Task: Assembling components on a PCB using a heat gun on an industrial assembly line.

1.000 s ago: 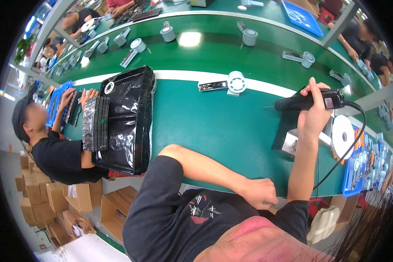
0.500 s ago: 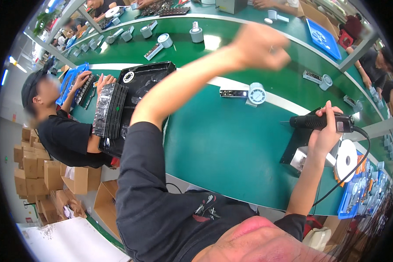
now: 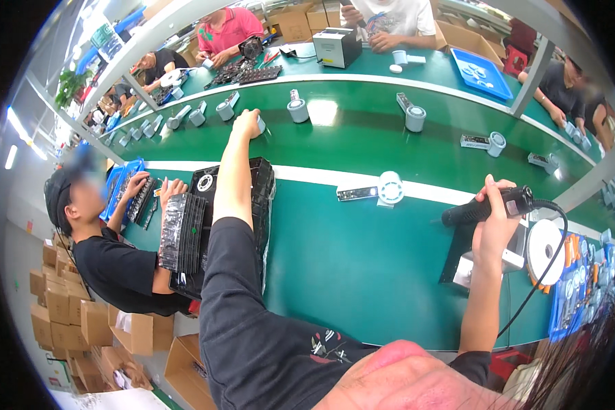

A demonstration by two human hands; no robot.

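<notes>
My left arm stretches forward over the green conveyor belt [image 3: 335,147]. My left hand [image 3: 247,124] is closed on a light-grey round housing [image 3: 261,125], mostly hidden behind the fingers. In my right hand [image 3: 493,217] is a black corded electric screwdriver [image 3: 468,213], its tip toward the left above the bench. Between my hands, at the bench's far edge, another grey housing [image 3: 390,187] lies with its handle pointing left and a circuit board [image 3: 357,193] showing in it.
More grey housings [image 3: 298,111] are spread along the belt. A black tray [image 3: 260,225] with stacked dark strips [image 3: 182,232] stands left, beside a co-worker [image 3: 119,256]. Under my right hand is a metal-and-black device [image 3: 463,268]; a white reel [image 3: 546,251] and blue tray [image 3: 566,311] lie right.
My left hand has swung left from over the middle of the belt and closed on a housing there. My right hand still holds the screwdriver. The view has tilted, showing more of the far side.
</notes>
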